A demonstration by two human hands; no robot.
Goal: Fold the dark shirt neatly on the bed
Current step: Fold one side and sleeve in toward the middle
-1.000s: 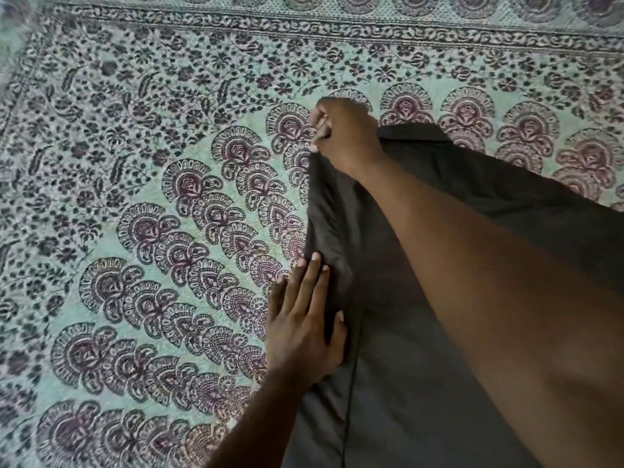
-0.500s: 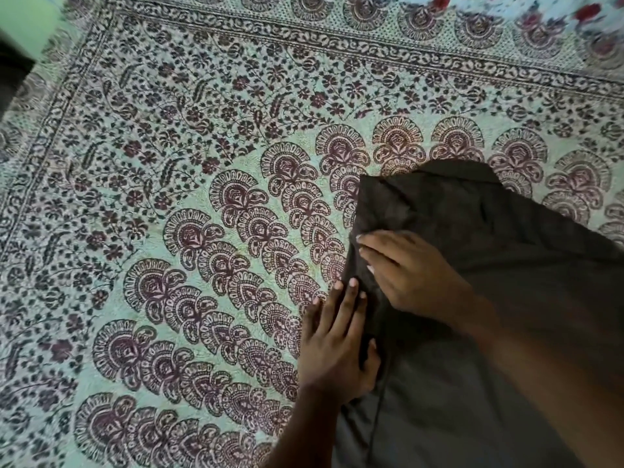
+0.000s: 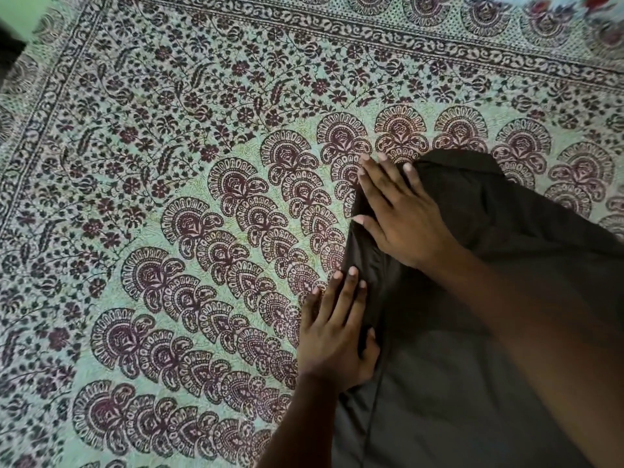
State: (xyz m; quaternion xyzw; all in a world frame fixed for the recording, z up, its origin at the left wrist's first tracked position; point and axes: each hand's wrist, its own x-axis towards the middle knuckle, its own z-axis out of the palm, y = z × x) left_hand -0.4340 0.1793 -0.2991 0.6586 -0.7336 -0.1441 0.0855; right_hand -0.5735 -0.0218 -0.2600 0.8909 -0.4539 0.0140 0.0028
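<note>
Fingers (image 3: 381,184) of the right hand (image 3: 401,217) lie straight and spread, flat on the upper left corner of the dark shirt (image 3: 489,298), their tips reaching just past its edge onto the patterned bedsheet (image 3: 169,197). The left hand (image 3: 337,336) presses flat with straight, close-set fingers on the shirt's folded left edge, nearer the body. The shirt lies on the bed at lower right, partly hidden by the right forearm (image 3: 540,332).

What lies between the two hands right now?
Only a creased strip of the dark shirt along its folded edge separates left hand from right hand, per the head view.
</note>
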